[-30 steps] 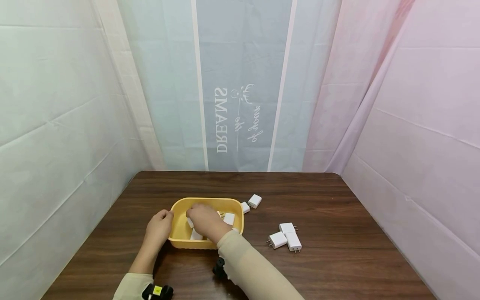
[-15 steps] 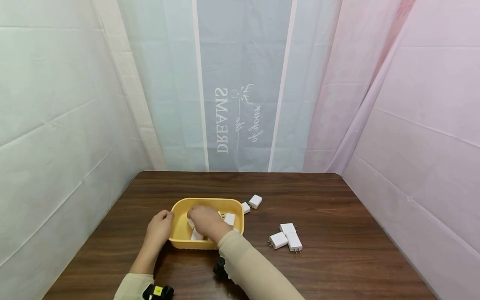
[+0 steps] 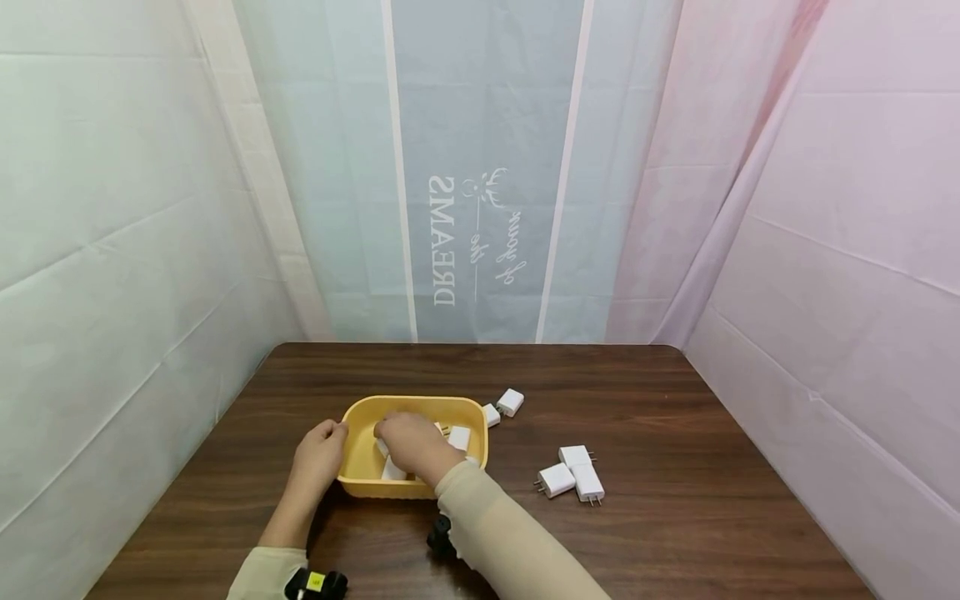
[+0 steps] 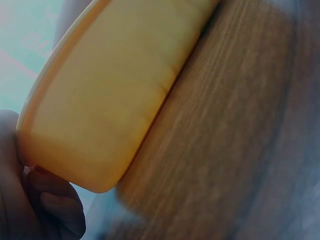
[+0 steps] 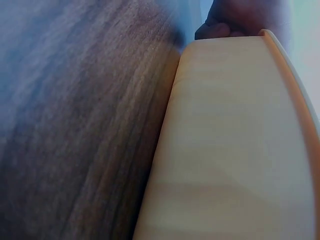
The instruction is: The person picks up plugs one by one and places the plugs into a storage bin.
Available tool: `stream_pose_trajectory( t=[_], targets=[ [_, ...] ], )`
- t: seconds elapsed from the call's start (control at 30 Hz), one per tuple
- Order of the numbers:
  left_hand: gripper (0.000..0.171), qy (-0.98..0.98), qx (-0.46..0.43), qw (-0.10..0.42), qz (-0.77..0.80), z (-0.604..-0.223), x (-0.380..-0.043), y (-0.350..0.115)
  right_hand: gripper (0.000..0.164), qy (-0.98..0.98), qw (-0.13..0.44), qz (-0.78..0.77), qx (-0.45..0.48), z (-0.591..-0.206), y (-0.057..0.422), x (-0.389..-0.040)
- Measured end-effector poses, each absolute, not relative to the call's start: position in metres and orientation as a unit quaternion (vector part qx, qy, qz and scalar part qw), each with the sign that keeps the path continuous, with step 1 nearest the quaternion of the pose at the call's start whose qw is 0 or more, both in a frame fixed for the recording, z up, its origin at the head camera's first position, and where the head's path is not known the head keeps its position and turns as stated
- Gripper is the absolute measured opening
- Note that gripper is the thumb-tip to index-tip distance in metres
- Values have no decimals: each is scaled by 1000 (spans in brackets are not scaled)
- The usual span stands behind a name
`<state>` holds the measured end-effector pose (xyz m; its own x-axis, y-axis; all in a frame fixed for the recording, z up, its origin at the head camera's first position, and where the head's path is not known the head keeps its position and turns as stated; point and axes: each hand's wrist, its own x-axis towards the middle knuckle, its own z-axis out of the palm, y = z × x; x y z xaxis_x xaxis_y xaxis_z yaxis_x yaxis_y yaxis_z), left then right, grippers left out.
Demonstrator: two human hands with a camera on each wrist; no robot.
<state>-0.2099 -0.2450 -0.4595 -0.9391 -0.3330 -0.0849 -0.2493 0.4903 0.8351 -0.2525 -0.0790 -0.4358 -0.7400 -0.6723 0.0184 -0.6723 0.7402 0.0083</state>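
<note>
A yellow plastic basket [image 3: 412, 490] sits on the table with several white plug adapters inside. At its left end my left hand [image 3: 318, 454] grips the rim; in the left wrist view, thumb and fingers [image 4: 60, 207] are bent around the corner. My right hand [image 3: 416, 446] reaches over the near wall into the basket. Its fingers are curled down over a white plug adapter [image 3: 381, 446], and the fingertips are mostly hidden. Other adapters lie near it, one white adapter [image 3: 393, 470] in front and another adapter [image 3: 459, 438] to the right.
Behind the basket's right end lie two adapters, the outer adapter [image 3: 511, 402] tilted. Further right, a cluster of three adapters [image 3: 557, 480] rests on the dark wooden table [image 3: 675, 533]. Fabric curtains [image 3: 480, 125] hang along the back and both sides.
Almost nothing differs. Both hands keep their places, the left at the rim and the right inside the basket; the right hand's slight blur from a second ago is gone.
</note>
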Motion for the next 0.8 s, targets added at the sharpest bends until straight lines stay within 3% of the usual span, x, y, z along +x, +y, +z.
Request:
stream_pose_trajectory(
  t=[0.8],
  targets=[
    [44,-864,164,55,-473,-461,-211,-246,33,-926,56,15,373,-427,-64,-241]
  ],
)
